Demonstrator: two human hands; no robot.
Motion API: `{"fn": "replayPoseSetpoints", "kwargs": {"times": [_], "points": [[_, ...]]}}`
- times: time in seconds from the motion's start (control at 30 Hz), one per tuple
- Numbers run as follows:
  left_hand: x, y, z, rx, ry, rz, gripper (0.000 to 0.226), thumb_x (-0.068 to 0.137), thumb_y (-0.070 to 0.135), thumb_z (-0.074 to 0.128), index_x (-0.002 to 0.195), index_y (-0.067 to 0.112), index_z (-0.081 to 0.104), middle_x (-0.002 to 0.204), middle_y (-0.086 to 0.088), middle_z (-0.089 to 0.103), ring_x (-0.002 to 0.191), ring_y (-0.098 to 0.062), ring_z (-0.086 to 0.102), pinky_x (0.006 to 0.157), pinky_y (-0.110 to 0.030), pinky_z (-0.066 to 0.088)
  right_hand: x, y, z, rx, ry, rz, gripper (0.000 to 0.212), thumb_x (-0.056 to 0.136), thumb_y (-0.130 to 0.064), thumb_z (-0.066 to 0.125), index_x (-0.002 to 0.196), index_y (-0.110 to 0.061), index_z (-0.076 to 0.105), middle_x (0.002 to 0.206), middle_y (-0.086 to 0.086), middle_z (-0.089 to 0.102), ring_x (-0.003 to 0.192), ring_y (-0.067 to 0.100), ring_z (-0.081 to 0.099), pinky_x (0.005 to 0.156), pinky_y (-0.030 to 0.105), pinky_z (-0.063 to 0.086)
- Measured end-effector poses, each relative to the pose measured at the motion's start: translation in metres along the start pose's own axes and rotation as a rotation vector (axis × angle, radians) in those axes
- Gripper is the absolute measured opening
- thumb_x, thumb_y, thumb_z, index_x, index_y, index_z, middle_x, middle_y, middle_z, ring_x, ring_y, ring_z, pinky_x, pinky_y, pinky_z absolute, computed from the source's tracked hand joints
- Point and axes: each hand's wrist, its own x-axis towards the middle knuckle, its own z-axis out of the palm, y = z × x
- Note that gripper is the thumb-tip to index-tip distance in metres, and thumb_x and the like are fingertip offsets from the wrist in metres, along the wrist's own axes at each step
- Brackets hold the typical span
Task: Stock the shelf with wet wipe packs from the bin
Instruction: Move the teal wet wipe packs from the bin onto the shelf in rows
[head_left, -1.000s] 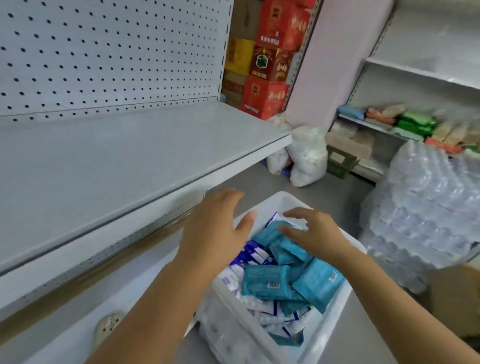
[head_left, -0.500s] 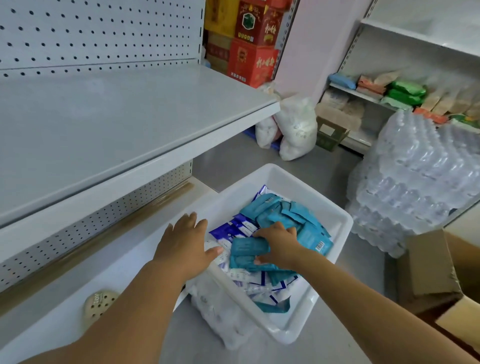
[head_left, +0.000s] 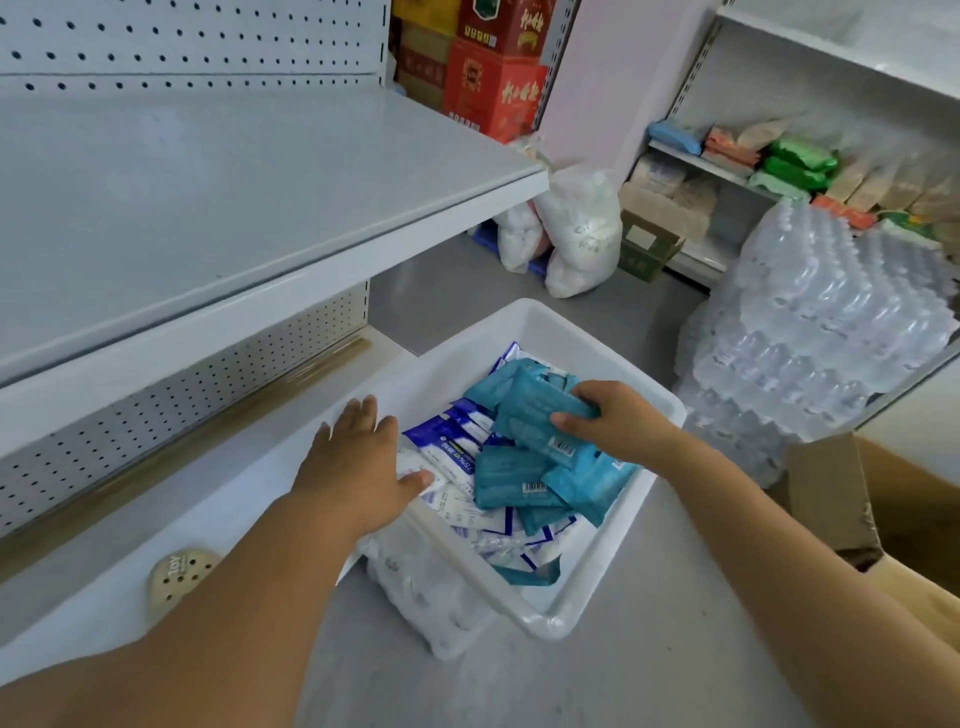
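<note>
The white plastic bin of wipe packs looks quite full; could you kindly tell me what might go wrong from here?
1. The right hand grips a teal wet wipe pack lying across other loose packs; lifting it may drag neighbours over the rim of the white plastic bin.
2. The bin appears to rest on a soft clear-wrapped bundle, so it might tip if the left hand, resting at its edge, presses down.

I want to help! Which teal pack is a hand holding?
The topmost teal pack, gripped by the right hand; the other teal packs lie loose beneath.
</note>
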Motion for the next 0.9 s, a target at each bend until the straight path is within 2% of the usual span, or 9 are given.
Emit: {"fn": "replayPoseSetpoints", "kwargs": {"times": [0.07,0.17,0.23,0.33,0.47,0.57,0.73,0.8,0.9], "points": [[0.000,0.003,0.002,0.009,-0.006,-0.007,0.087,0.092,0.068,0.047,0.155,0.015,0.019,0.167,-0.012,-0.008,0.154,-0.030,-0.007,0.123,-0.048,0.008,0.002,0.013,-0.013,-0.164,-0.146,0.011,0.035,0.092,-0.041,0.069,0.114,-0.014,0.065,0.108,0.006,0.067,0.093,0.028,0.065,0.084,0.038,0.056],[0.000,0.006,0.003,0.015,-0.008,-0.015,0.089,0.091,0.068,0.049,0.155,0.013,0.018,0.166,-0.014,-0.009,0.153,-0.031,-0.008,0.123,-0.048,0.008,0.003,0.027,-0.015,-0.363,-0.316,0.028,0.042,0.095,-0.046,0.063,0.131,-0.028,0.055,0.129,-0.003,0.058,0.111,0.020,0.057,0.100,0.033,0.049],[0.000,0.007,0.002,0.012,-0.008,-0.016,0.090,0.091,0.068,0.050,0.155,0.013,0.019,0.166,-0.014,-0.009,0.153,-0.031,-0.008,0.124,-0.048,0.008,0.004,0.032,-0.012,-0.413,-0.341,0.010,0.045,0.096,-0.046,0.061,0.137,-0.031,0.048,0.136,-0.003,0.055,0.117,0.021,0.054,0.104,0.036,0.046],[0.000,0.008,0.003,0.004,-0.017,-0.022,0.090,0.090,0.068,0.050,0.154,0.012,0.020,0.166,-0.014,-0.010,0.154,-0.030,-0.009,0.123,-0.048,0.007,0.007,0.033,-0.012,-0.597,-0.348,-0.052,0.055,0.095,-0.047,0.061,0.144,-0.032,0.040,0.144,-0.003,0.052,0.127,0.024,0.049,0.113,0.042,0.032],[-0.002,0.011,0.004,0.014,-0.022,-0.027,0.090,0.089,0.069,0.050,0.154,0.014,0.020,0.166,-0.014,-0.008,0.154,-0.031,-0.008,0.123,-0.048,0.009,0.013,0.026,-0.014,-0.653,-0.304,-0.129,0.055,0.086,-0.044,0.074,0.133,-0.033,0.048,0.135,-0.008,0.055,0.127,0.020,0.048,0.118,0.051,0.013],[-0.002,0.011,0.004,0.006,-0.028,-0.032,0.091,0.089,0.069,0.051,0.154,0.014,0.020,0.166,-0.014,-0.008,0.154,-0.030,-0.008,0.123,-0.048,0.009,0.017,0.023,-0.016,-0.638,-0.313,-0.144,0.056,0.078,-0.045,0.080,0.125,-0.034,0.051,0.118,-0.011,0.056,0.113,0.017,0.048,0.114,0.047,0.019],[-0.004,0.012,-0.002,-0.076,0.005,-0.033,0.089,0.089,0.068,0.052,0.154,0.014,0.024,0.167,-0.013,-0.001,0.154,-0.028,-0.002,0.124,-0.046,0.011,0.019,0.020,-0.016,-0.746,-0.369,-0.156,0.055,0.088,-0.055,0.067,0.132,-0.026,0.053,0.121,-0.008,0.053,0.117,0.019,0.048,0.105,0.041,0.028],[-0.006,0.014,-0.005,-0.200,0.054,-0.027,0.086,0.089,0.065,0.055,0.152,0.012,0.030,0.166,-0.012,0.010,0.153,-0.027,0.007,0.123,-0.045,0.017,0.019,0.015,-0.020,-0.662,-0.371,-0.150,0.049,0.089,-0.054,0.066,0.127,-0.024,0.054,0.122,-0.006,0.056,0.111,0.021,0.052,0.101,0.038,0.036],[-0.011,0.022,-0.014,-0.502,0.154,-0.037,0.074,0.089,0.058,0.062,0.143,0.010,0.044,0.154,-0.008,0.039,0.141,-0.023,0.036,0.110,-0.036,0.034,0.017,0.003,-0.025,-0.347,-0.300,-0.135,0.029,0.090,-0.047,0.069,0.104,-0.024,0.058,0.104,-0.004,0.063,0.096,0.022,0.061,0.084,0.031,0.050]]}}
